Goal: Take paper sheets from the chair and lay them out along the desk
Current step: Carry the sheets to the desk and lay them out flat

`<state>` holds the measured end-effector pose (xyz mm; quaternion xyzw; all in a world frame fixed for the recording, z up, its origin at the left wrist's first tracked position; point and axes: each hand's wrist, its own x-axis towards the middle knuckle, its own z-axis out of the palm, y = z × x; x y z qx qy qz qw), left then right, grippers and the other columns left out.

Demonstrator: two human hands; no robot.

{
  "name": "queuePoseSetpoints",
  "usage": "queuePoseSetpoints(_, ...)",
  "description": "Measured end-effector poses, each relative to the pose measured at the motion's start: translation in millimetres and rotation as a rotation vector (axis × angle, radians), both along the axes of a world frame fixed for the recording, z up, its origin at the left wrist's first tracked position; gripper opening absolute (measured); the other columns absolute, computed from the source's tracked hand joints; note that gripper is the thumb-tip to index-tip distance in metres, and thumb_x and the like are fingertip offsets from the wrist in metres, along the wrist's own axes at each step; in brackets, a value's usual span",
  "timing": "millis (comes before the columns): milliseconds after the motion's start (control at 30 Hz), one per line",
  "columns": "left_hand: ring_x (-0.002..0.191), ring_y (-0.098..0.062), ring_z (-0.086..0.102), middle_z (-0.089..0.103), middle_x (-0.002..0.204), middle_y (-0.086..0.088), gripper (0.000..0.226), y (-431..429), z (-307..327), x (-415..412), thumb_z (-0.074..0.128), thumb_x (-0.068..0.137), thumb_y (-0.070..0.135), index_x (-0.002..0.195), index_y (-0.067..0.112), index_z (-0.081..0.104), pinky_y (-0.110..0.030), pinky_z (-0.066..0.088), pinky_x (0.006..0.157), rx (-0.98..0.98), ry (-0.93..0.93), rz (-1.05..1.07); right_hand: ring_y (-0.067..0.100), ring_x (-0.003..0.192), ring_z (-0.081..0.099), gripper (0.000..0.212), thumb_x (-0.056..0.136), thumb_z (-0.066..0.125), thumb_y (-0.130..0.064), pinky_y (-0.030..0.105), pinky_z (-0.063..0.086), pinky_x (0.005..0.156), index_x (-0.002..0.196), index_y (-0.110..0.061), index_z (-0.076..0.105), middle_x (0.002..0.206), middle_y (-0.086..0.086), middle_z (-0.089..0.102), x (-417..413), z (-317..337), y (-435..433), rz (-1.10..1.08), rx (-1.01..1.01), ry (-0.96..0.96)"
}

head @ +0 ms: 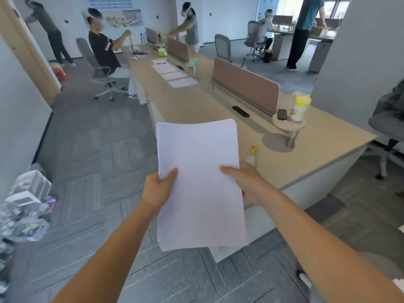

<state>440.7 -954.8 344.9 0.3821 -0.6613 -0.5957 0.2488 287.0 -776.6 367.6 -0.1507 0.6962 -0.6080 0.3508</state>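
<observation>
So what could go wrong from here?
1. The paper stack, pinched only at its sides by the left hand and right hand, looks slightly fanned; sheets could slide out.
2. The bottle stands near the desk edge beside the right hand and could get knocked over.

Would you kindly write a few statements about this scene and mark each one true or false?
1. The left hand and the right hand both hold the stack of paper. True.
2. No sheets lie on the desk yet. False: a row of sheets already lies along its far part.
3. The bottle just beyond the right hand has a yellow cap. True.
4. The stack of paper lies flat on the desk. False: the hands hold it up, off the desk.
</observation>
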Motion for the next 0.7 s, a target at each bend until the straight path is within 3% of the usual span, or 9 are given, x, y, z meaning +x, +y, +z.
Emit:
queuePoseSetpoints(167,0.078,-0.011,0.068,0.073,0.093,0.001,0.023,-74.2,-14.1,8.0,0.067,0.094,0.028,0.106,0.009,0.072,-0.022,0.051,0.064,0.071,0.016,0.009,0.025,0.101,0.070,0.019,0.086,0.074,-0.024,0.050,0.051,0.100,0.102,-0.013,0.075,0.103,0.003,0.076,3.1,-17.0,-88.7,0.002,0.027,0.025)
queuePoseSetpoints(300,0.082,-0.015,0.070,0.074,0.099,-0.001,0.024,-134.4,-30.1,-13.3,0.067,0.093,0.024,0.111,0.009,0.072,-0.028,0.053,0.070,0.082,-0.015,0.010,0.023,0.104,0.069,0.014,0.087,0.073,-0.025,0.045,0.050,0.100,0.097,-0.015,0.075,0.102,0.002,0.075,-21.0,-27.7,-153.4,0.008,0.063,0.031)
queuePoseSetpoints(567,0.070,-0.012,0.066,0.071,0.083,0.003,0.008,-298.8,-21.5,-94.7,0.067,0.093,0.022,0.092,0.015,0.070,-0.027,0.053,0.060,0.032,-0.109,0.056,0.025,0.104,0.069,0.021,0.085,0.074,-0.026,0.045,0.049,0.102,0.102,-0.013,0.075,0.105,0.005,0.075,-104.5,-47.0,-320.3,0.012,0.002,-0.039)
queuePoseSetpoints(700,0.078,-0.023,0.070,0.073,0.086,-0.003,0.009,-382.9,-11.4,-132.8,0.069,0.092,0.023,0.085,0.017,0.071,-0.038,0.058,0.074,0.019,-0.117,0.065,0.027,0.100,0.071,0.018,0.088,0.071,-0.021,0.050,0.051,0.098,0.103,-0.011,0.074,0.102,0.006,0.076,-147.5,-44.1,-406.7,0.040,-0.026,-0.084)
